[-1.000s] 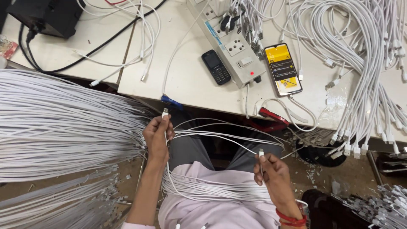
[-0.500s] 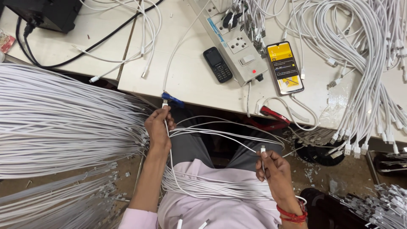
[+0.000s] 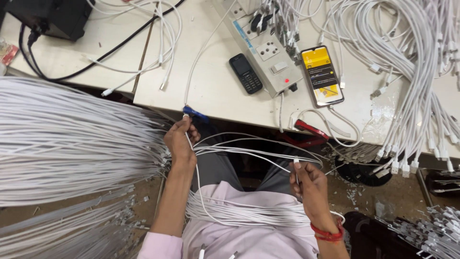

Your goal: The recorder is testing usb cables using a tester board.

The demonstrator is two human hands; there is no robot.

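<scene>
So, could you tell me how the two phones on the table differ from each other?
The keypad phone is small, black and has physical buttons with a dark screen; the smartphone is larger, all screen, and lit up yellow. A white cable runs from the smartphone's near end, while the keypad phone shows no cable attached. The keypad phone lies left of the power strip, the smartphone right of it. Both lie flat, face up, on the white table.
</scene>
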